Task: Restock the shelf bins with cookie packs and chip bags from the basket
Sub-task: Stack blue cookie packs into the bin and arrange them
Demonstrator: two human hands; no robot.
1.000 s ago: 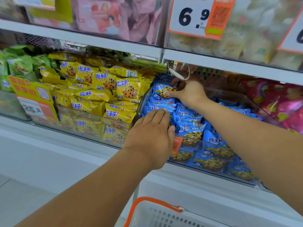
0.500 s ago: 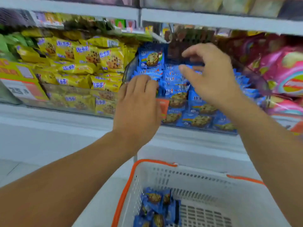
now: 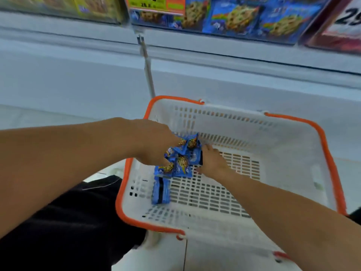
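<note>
A white basket with an orange rim (image 3: 322,145) stands on the floor below the shelf. Several blue cookie packs (image 3: 182,159) lie bunched at its left side, and one more blue pack (image 3: 161,190) lies nearer me. My left hand (image 3: 154,143) reaches down onto the bunch from the left, fingers curled into the packs. My right hand (image 3: 212,161) presses against the bunch from the right, thumb and fingers around the packs. At the top edge, the shelf bin of blue cookie packs (image 3: 240,16) shows behind its clear front.
A bin of yellow packs (image 3: 82,6) sits at the top left and a red bin with a price card (image 3: 343,22) at the top right. A thin metal post (image 3: 147,65) runs down from the shelf edge. My dark trouser leg (image 3: 74,222) is left of the basket.
Both hands have left the blue bin on the shelf and dropped into the basket. The view has tilted down; the hands now close around the blue packs.
</note>
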